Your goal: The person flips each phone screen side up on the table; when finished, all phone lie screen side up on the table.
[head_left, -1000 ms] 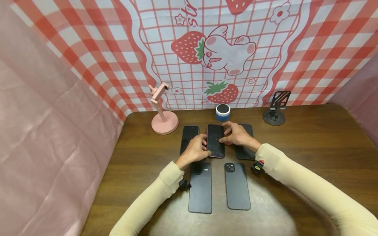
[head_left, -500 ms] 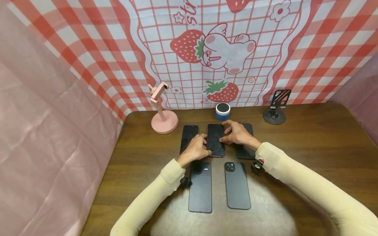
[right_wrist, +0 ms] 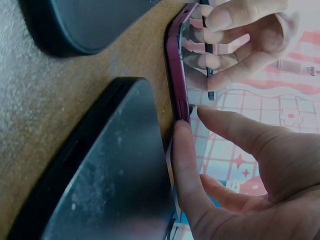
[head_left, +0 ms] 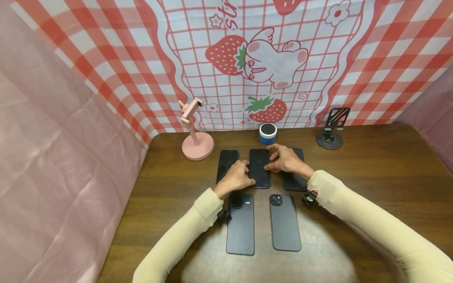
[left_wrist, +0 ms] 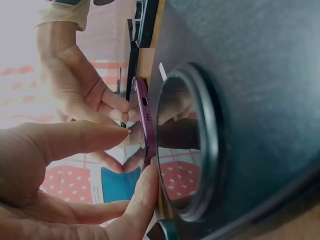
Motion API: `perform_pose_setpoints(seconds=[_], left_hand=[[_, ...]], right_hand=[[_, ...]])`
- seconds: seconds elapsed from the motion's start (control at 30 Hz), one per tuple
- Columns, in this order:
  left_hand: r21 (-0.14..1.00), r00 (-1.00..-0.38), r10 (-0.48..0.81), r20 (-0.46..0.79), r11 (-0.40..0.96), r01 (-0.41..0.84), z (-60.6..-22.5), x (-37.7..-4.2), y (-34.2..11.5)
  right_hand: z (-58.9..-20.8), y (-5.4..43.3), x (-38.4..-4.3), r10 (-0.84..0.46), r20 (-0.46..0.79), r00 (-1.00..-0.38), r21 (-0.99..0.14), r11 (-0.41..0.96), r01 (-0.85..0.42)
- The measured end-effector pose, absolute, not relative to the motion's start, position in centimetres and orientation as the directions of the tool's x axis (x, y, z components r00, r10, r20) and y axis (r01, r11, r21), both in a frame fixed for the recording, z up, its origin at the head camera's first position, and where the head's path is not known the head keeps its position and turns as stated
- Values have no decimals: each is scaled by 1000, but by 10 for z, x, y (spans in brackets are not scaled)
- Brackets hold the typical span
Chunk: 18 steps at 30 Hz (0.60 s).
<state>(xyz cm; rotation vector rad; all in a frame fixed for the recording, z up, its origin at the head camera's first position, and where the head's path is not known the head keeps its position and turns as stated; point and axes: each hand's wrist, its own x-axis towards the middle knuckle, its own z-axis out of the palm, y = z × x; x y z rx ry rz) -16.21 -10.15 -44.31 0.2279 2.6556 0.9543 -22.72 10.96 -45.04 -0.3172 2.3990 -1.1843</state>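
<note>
A dark-screened smartphone (head_left: 260, 169) with a purple edge lies face up in the middle of the back row. My left hand (head_left: 235, 175) holds its left side, thumb by the lower left corner. Its far right side is held by my right hand (head_left: 284, 159), forefinger at the upper corner and thumb over the screen edge. In the right wrist view, that forefinger meets the purple frame (right_wrist: 176, 75). Another dark smartphone (head_left: 227, 163) lies left, partly behind my left hand. A third smartphone (head_left: 293, 181) lies right, partly covered by my right hand and wrist.
Two grey phones lie back up in front: one with a round camera (head_left: 240, 232), one with a square camera block (head_left: 285, 228). Behind stand a pink phone stand (head_left: 197, 146), a small blue-and-white cylinder (head_left: 267, 134) and a black folding stand (head_left: 330, 137), before a checked cloth.
Both hands stay at the middle smartphone. Its purple left edge shows less than one second ago. My left forearm has shifted slightly forward.
</note>
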Motion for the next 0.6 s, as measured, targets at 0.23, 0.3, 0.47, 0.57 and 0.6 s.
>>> perform_pose_setpoints(seconds=[0.23,0.3,0.47,0.57,0.6], left_hand=[[689,-938,259,-231,725,30,-445,-162,-103],[702,-938,256,-233,712,20,-445,-160,-103],[676,-946,248,-207,735,44,-440,-156,-100],[656,-953,247,-178,751,72,-436,-153,-95],[655,-954,249,-170,751,79,-435,-153,-94]], right_hand=[[-446,120,-227,-451,-292,-843,-826,563,-16],[-444,123,-226,-461,-286,-840,-830,558,-24],[-441,131,-224,-460,-260,-849,-837,545,-39],[-440,135,-223,-447,-235,-863,-823,564,-68],[-439,137,-223,-446,-224,-866,-819,568,-81]])
